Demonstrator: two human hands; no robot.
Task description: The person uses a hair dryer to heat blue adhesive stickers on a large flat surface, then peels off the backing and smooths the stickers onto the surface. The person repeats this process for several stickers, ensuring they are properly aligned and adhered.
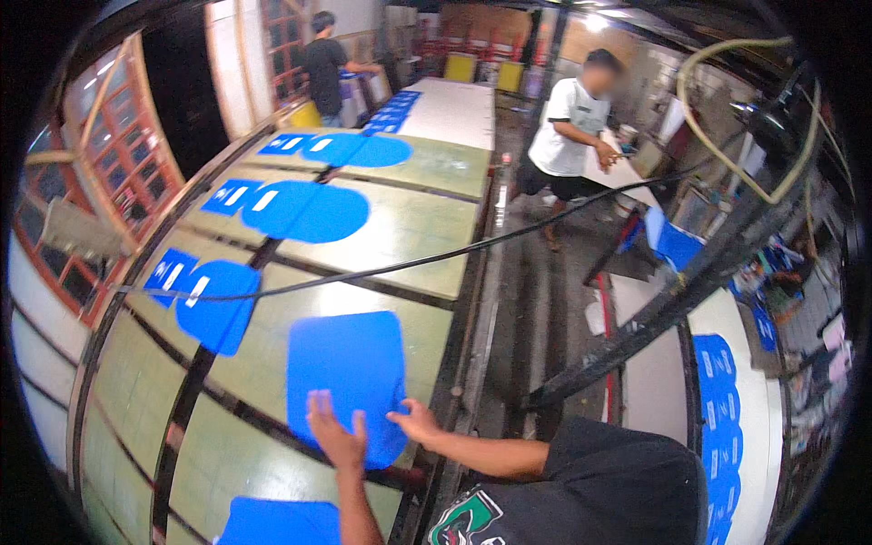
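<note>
A blue fabric panel (344, 361) with rounded corners lies on a greenish glossy tabletop (272, 456) before me. My left hand (337, 436) rests on the panel's near part, palm down, fingers spread. At the panel's right edge, my right hand (417, 424) touches the fabric with thumb and forefinger apart. Closer to me lies another blue piece (279, 521), cut off by the bottom of the view and partly hidden by my left forearm. Farther left is a blue panel (228, 306) bearing a white patch, beside a smaller printed blue piece (167, 276).
A black cable (422, 262) crosses above the table. Farther along lie more blue panels (306, 211). A dark beam (633, 330) slants at my right. Printed blue pieces (719, 422) line another table. One person (572, 129) stands across the aisle, another (325, 68) at the back.
</note>
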